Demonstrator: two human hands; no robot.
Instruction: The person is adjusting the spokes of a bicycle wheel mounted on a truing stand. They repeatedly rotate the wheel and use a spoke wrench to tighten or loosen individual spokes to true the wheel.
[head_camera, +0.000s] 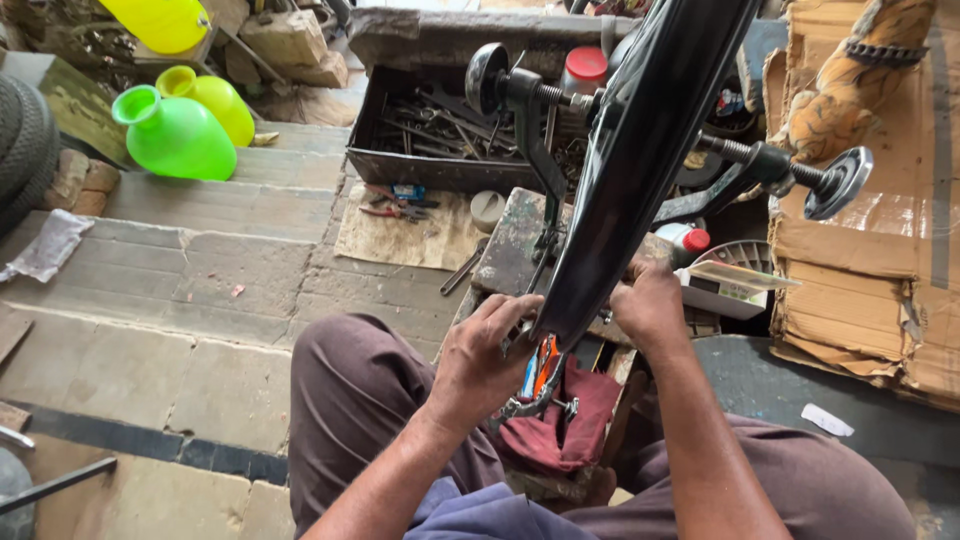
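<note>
A black bicycle frame tube (640, 140) runs from the top of the head view down to my lap, with its fork legs and round end caps (838, 182) sticking out to both sides. My left hand (483, 352) grips the left side of the tube's lower end, fingers curled around a metal part there. My right hand (650, 305) holds the right side of the same end. Under the hands sit an orange and blue tool (541, 366) and a maroon rag (566, 425) between my knees.
A metal toolbox (440, 135) full of spanners lies ahead. Pliers (395, 210) rest on a piece of cardboard beside it. Green and yellow plastic jugs (175, 135) stand at the left, torn cardboard (870, 270) at the right, and a wooden block (520, 245) under the frame.
</note>
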